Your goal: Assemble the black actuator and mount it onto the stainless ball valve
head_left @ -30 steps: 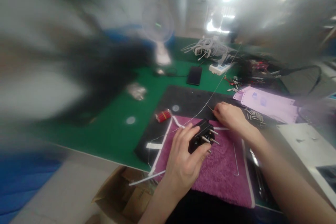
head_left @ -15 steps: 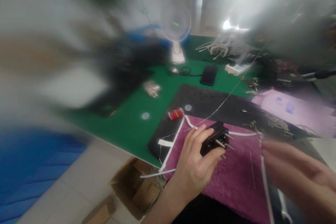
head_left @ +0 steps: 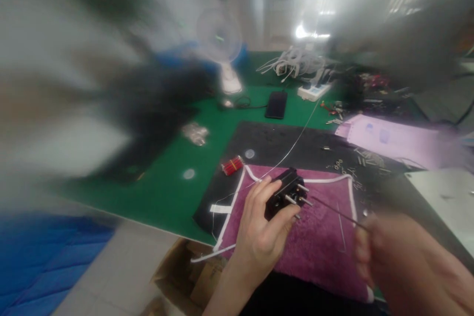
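head view: our left grip (head_left: 261, 234) is clamped on a black block (head_left: 283, 188), which we hold over the far part of the purple cloth (head_left: 314, 252). metal posts (head_left: 291, 199) jut from the block toward the cloth's right side. our right grip (head_left: 403, 252), blurred, is closed round a thin dark rod (head_left: 340, 213) at the cloth's right edge; the rod's tip reaches over the cloth to near the posts, and we cannot tell whether it touches them. a thin bent wire (head_left: 341, 229) lies on the cloth. just beside the cloth's far left corner we have a red bundle (head_left: 232, 165) on the dark mat (head_left: 285, 136). beyond the cloth's far right corner, loose metal pieces (head_left: 370, 158) lie near pink sheets (head_left: 396, 140). well beyond the cloth, on the green surface (head_left: 155, 192), we see a phone (head_left: 276, 104), a white power strip (head_left: 314, 92) and a fan (head_left: 219, 37).
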`<state>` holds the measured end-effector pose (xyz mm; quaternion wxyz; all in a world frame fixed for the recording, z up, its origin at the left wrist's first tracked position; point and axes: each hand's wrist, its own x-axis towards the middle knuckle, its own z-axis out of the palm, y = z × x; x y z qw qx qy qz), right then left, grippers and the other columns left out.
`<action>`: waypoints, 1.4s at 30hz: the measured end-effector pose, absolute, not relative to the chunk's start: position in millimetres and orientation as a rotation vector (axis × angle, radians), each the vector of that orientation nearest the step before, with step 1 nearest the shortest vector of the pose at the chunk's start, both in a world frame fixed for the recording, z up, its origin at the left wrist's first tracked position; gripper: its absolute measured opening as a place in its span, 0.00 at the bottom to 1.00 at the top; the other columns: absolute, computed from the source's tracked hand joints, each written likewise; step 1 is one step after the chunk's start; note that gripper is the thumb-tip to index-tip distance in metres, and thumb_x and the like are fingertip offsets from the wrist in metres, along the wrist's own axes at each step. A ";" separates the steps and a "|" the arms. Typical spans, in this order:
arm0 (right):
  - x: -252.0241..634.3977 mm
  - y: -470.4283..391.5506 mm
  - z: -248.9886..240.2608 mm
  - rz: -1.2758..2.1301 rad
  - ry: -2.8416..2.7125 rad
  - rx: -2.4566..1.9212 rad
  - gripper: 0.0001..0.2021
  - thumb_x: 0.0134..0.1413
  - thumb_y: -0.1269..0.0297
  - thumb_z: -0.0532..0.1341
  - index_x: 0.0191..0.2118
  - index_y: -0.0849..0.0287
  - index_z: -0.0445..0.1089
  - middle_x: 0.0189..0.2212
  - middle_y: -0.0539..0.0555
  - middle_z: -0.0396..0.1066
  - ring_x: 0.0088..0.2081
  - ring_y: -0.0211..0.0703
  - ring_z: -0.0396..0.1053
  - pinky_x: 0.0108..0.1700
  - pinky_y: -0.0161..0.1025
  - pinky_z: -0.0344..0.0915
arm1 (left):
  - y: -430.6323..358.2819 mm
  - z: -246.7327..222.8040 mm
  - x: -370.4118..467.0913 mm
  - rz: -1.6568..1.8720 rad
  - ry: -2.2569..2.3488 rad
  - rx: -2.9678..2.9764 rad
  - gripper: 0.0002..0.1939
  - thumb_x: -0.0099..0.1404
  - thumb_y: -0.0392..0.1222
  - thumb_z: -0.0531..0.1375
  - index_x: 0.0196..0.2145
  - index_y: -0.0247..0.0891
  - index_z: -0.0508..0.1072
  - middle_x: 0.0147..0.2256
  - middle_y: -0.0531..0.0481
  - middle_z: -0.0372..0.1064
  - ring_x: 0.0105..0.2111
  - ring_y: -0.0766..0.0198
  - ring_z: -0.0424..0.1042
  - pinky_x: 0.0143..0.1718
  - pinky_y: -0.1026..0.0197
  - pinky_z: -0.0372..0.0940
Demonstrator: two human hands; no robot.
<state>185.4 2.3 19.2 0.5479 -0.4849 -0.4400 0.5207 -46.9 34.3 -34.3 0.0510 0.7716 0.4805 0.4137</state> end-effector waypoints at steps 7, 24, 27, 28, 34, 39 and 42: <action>173.3 3.7 -0.7 1.297 -1.191 -0.831 0.15 0.75 0.62 0.50 0.40 0.53 0.73 0.27 0.54 0.73 0.25 0.43 0.73 0.24 0.37 0.73 | 35.7 -36.8 -46.8 1.245 1.473 2.355 0.17 0.67 0.28 0.65 0.49 0.46 0.79 0.64 0.43 0.61 0.69 0.43 0.58 0.66 0.31 0.62; 155.2 3.6 32.8 1.859 -0.734 -0.756 0.19 0.74 0.52 0.52 0.39 0.55 0.75 0.29 0.57 0.78 0.24 0.45 0.77 0.25 0.37 0.73 | 37.8 -35.3 -45.4 1.257 1.479 2.343 0.17 0.68 0.29 0.65 0.50 0.46 0.79 0.64 0.42 0.61 0.68 0.44 0.59 0.67 0.33 0.61; 156.7 4.7 31.0 1.971 -0.473 -0.741 0.10 0.69 0.54 0.60 0.40 0.52 0.74 0.26 0.52 0.76 0.21 0.37 0.74 0.25 0.30 0.69 | 38.4 -36.5 -45.3 1.268 1.488 2.306 0.16 0.68 0.30 0.65 0.50 0.46 0.79 0.64 0.43 0.60 0.69 0.44 0.58 0.67 0.33 0.60; 156.9 5.3 27.5 1.973 -0.512 -0.705 0.07 0.67 0.55 0.63 0.41 0.51 0.73 0.25 0.51 0.75 0.20 0.37 0.73 0.24 0.30 0.68 | 38.6 -36.5 -45.3 1.273 1.490 2.296 0.16 0.68 0.30 0.65 0.50 0.46 0.79 0.65 0.43 0.60 0.69 0.44 0.58 0.67 0.33 0.60; 143.4 7.1 20.1 1.498 -0.842 -0.995 0.10 0.55 0.61 0.75 0.36 0.53 0.74 0.28 0.51 0.78 0.27 0.39 0.75 0.29 0.32 0.73 | 38.9 -34.2 -45.1 1.267 1.494 2.295 0.15 0.68 0.30 0.65 0.50 0.46 0.79 0.65 0.43 0.59 0.69 0.45 0.58 0.68 0.33 0.60; 138.0 12.7 28.1 1.653 -0.723 -0.806 0.16 0.73 0.54 0.57 0.34 0.57 0.71 0.22 0.52 0.72 0.19 0.36 0.70 0.19 0.27 0.64 | 39.3 -34.4 -44.8 1.272 1.473 2.312 0.16 0.68 0.30 0.65 0.50 0.46 0.79 0.64 0.43 0.60 0.69 0.44 0.58 0.68 0.34 0.60; 143.9 13.8 16.4 1.909 -0.571 -0.626 0.11 0.71 0.53 0.60 0.41 0.54 0.73 0.29 0.52 0.76 0.23 0.37 0.73 0.20 0.27 0.66 | 39.4 -34.7 -44.8 1.276 1.471 2.303 0.15 0.68 0.30 0.65 0.49 0.45 0.79 0.64 0.43 0.60 0.69 0.45 0.57 0.68 0.35 0.60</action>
